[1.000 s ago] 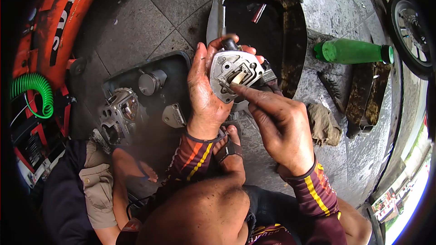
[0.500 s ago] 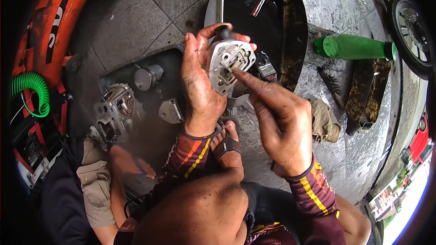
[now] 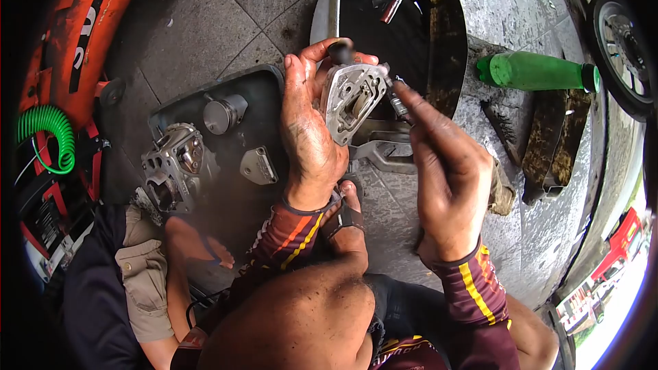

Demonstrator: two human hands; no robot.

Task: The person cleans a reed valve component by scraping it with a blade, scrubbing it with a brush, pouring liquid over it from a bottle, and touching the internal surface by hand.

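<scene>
My left hand is closed around a flat-faced aluminium engine casting, tilted with its cavity and bolt holes turned toward me. A black stub sticks up at its top, behind the fingers. My right hand is just right of the casting, index finger stretched toward its upper right edge and the other fingers curled. No object shows in it; I cannot tell whether the fingertip touches. On the tray to the left are a piston, a larger engine casting and a small metal cover plate.
A dark, oily plastic pan lies ahead, with a metal bracket at its near end. Further right are a green bottle, a rag and a wheel. Another person's leg is at left, near a green coiled hose.
My right index finger has moved from inside the casting's cavity rightward to its outer edge. My left hand has turned the casting slightly and shifted it a little right.
</scene>
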